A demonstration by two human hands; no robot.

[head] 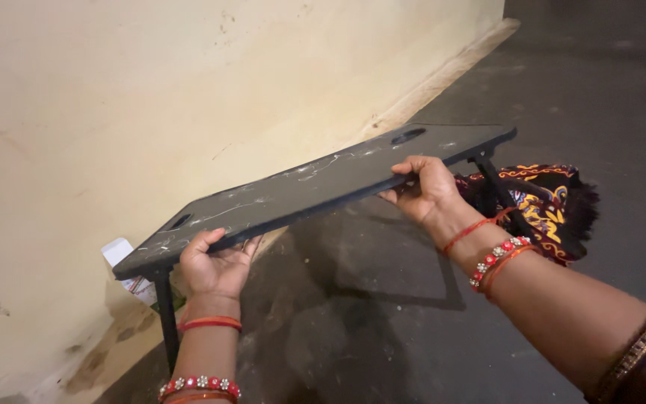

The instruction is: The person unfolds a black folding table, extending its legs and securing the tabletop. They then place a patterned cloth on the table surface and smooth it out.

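Where the head camera looks down, both hands hold a small black folding desk (315,183) off the dark floor (383,329), tilted, beside a cream wall (151,90). The left hand (214,269) grips the near long edge, fingers closed underneath, thumb on top. The right hand (424,187) clamps the same edge further along. One leg (166,322) hangs down at the left corner. A patterned cloth (543,209) lies beyond. Levelling the top would probably steady it.

Plain home room, stained cream wall (114,90), bare grey floor (383,314), patterned cloth (547,202)
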